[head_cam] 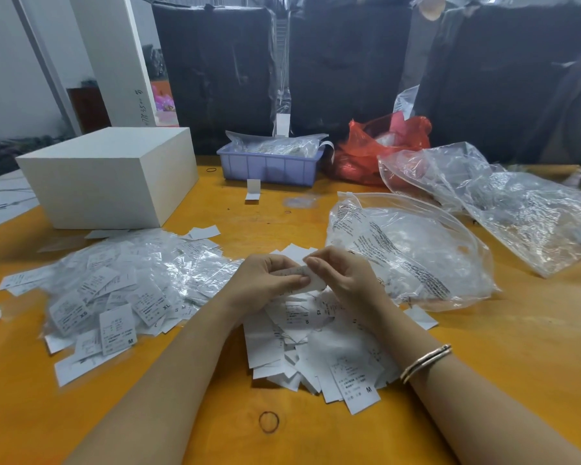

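Both hands meet over the middle of the orange table. My left hand and my right hand together pinch a small white printed label between thumbs and fingers. Under them lies a loose pile of white size labels, some marked M, S and XS. To the left spreads a bigger heap of labels in small clear sleeves. A bracelet sits on my right wrist.
A white box stands back left, a lilac tray with bagged labels at the back centre, a red plastic bag beside it. Clear printed bags and crumpled plastic lie right. A rubber band lies near the front.
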`<control>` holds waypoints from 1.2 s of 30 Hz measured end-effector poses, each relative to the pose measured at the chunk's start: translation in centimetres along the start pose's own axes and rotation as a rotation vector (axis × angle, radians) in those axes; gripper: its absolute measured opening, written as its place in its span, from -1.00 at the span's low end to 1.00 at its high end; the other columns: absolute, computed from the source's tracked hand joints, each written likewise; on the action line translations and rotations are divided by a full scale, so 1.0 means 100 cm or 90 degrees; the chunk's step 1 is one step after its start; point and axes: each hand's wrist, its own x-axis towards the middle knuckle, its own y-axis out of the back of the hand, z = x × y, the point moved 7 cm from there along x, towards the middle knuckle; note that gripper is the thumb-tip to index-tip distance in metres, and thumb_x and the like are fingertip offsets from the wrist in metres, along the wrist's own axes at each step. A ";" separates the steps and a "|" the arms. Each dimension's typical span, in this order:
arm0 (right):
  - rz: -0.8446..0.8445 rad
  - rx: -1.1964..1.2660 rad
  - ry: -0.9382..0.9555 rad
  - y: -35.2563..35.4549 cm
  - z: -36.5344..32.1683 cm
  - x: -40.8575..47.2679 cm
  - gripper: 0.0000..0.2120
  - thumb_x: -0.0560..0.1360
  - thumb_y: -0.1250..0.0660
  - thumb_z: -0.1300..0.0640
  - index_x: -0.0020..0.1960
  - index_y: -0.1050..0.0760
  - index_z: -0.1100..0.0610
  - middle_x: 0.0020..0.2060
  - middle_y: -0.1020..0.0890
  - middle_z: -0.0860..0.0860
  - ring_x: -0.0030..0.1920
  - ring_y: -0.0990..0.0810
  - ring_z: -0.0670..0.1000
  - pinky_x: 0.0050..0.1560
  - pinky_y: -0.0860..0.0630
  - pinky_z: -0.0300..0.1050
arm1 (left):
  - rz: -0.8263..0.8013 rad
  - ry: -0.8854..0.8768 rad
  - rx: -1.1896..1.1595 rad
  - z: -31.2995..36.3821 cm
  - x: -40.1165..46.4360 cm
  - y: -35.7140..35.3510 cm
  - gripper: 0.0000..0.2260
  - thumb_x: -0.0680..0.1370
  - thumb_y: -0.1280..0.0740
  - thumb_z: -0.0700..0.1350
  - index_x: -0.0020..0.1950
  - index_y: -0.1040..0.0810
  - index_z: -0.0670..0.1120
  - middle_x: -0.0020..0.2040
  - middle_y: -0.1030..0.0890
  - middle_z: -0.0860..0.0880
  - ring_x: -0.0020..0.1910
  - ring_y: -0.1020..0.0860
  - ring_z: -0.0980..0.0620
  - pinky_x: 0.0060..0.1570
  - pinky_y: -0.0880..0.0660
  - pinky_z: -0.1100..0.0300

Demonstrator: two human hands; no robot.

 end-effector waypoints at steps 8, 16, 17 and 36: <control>0.055 0.237 -0.062 0.013 0.004 -0.001 -0.84 0.54 -0.27 0.25 -0.22 -0.52 0.17 -0.41 -0.58 0.01 -0.42 -0.52 -0.12 -0.34 -0.42 -0.31 | 0.012 0.000 -0.004 -0.002 0.002 0.003 -0.96 0.41 -0.49 -0.21 -0.21 -0.65 -0.10 -0.30 -0.66 0.03 -0.28 -0.61 0.17 -0.30 -0.47 0.39; 0.042 -0.056 0.054 0.007 -0.003 -0.002 -0.84 0.45 -0.42 0.10 -0.21 -0.62 0.20 -0.30 -0.59 0.03 -0.34 -0.45 -0.16 -0.28 -0.40 -0.31 | 0.103 -0.113 0.066 0.006 0.003 0.011 -0.92 0.40 -0.50 -0.13 -0.21 -0.62 -0.09 -0.27 -0.67 0.01 -0.19 -0.65 0.11 -0.19 -0.56 0.27; 0.046 -0.066 0.052 0.005 -0.004 -0.002 -0.85 0.44 -0.43 0.08 -0.19 -0.62 0.17 -0.28 -0.60 0.02 -0.34 -0.46 -0.18 -0.28 -0.40 -0.33 | 0.105 -0.143 0.098 0.010 0.001 0.010 -0.88 0.39 -0.50 -0.08 -0.20 -0.62 -0.10 -0.28 -0.66 0.05 -0.21 -0.64 0.18 -0.23 -0.52 0.35; 0.045 0.081 -0.048 -0.006 0.008 0.001 -0.89 0.42 -0.45 0.14 -0.15 -0.51 0.07 -0.23 -0.60 -0.07 -0.30 -0.48 -0.15 -0.29 -0.37 -0.36 | 0.186 -0.286 0.284 0.024 -0.006 0.000 -0.91 0.45 -0.46 -0.15 -0.15 -0.60 -0.14 -0.30 -0.58 0.08 -0.30 -0.52 0.31 -0.32 -0.36 0.49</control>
